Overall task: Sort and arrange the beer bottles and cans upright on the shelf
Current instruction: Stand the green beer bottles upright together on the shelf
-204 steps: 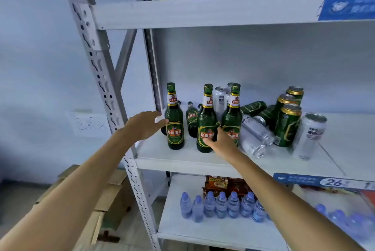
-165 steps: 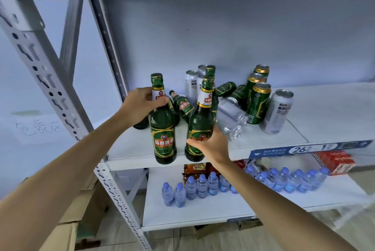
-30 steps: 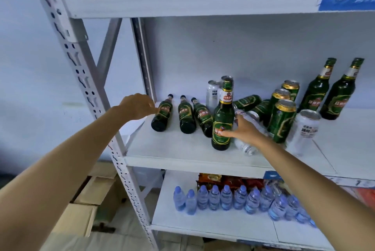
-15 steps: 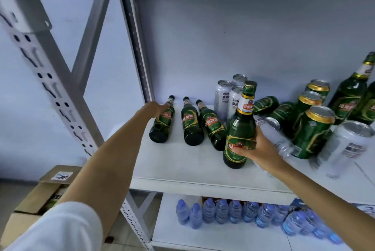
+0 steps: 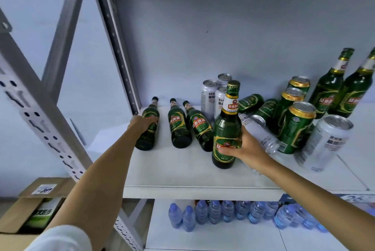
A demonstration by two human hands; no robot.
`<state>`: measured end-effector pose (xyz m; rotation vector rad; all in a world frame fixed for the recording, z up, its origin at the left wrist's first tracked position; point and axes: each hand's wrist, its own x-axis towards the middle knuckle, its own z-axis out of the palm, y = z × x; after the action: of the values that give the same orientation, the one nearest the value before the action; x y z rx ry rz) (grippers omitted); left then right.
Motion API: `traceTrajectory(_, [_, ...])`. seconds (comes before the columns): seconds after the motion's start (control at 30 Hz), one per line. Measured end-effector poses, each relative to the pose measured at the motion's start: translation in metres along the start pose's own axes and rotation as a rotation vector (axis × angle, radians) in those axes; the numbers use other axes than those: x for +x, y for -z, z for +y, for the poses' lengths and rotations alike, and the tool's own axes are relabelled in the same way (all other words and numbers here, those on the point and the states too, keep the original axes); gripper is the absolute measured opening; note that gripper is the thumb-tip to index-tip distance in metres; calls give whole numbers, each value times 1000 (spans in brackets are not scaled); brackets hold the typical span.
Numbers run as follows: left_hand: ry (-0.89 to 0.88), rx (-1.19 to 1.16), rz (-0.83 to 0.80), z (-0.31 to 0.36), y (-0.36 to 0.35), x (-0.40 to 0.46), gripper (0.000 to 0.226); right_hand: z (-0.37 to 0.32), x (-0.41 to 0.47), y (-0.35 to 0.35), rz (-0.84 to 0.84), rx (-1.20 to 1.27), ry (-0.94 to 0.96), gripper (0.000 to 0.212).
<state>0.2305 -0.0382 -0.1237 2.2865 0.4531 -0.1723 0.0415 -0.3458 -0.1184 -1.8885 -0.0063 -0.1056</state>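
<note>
On the white shelf (image 5: pixel 182 171), my right hand (image 5: pixel 241 147) grips an upright green beer bottle (image 5: pixel 227 127) low on its body. My left hand (image 5: pixel 142 121) closes over the leftmost of three green bottles lying on their sides (image 5: pixel 149 129); the other two lying bottles (image 5: pixel 178 127) (image 5: pixel 199 129) rest between my hands. Silver cans (image 5: pixel 209 98) stand behind. A silver can (image 5: pixel 259 133) lies behind my right hand. Green cans (image 5: pixel 296 127) stand and lie at the right, beside a tilted silver can (image 5: pixel 326 141). Two green bottles (image 5: pixel 330 84) stand at the far right.
The grey shelf upright (image 5: pixel 40 112) rises at the left, with a rear post (image 5: pixel 119 51) by my left hand. Blue-capped water bottles (image 5: pixel 223 212) fill the lower shelf. An open cardboard box (image 5: pixel 34 204) sits on the floor at the lower left.
My left hand reached forward and closed on the leftmost lying bottle. My right hand stays on the upright bottle. Earlier, two upright bottles were moved to the far right.
</note>
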Motion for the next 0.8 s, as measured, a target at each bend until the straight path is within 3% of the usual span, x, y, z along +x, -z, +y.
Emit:
traceTrajectory(0.2, [-90,-426,36,-20,9,-33,61,2,-1,-3,8,-47,-41,82])
traceTrajectory(0.3, [-184,-566,41,-24,21,-61,61,-7,-6,-7,67,-88,-53,76])
traceTrajectory(0.57, [-367,-581,29,-30,53,-147,60,-31,-60,-13,217,-65,-77,60])
traceTrajectory(0.8, [-536,-518,-22,-17,65,-205,58,-28,-115,17,297,-9,-157,70])
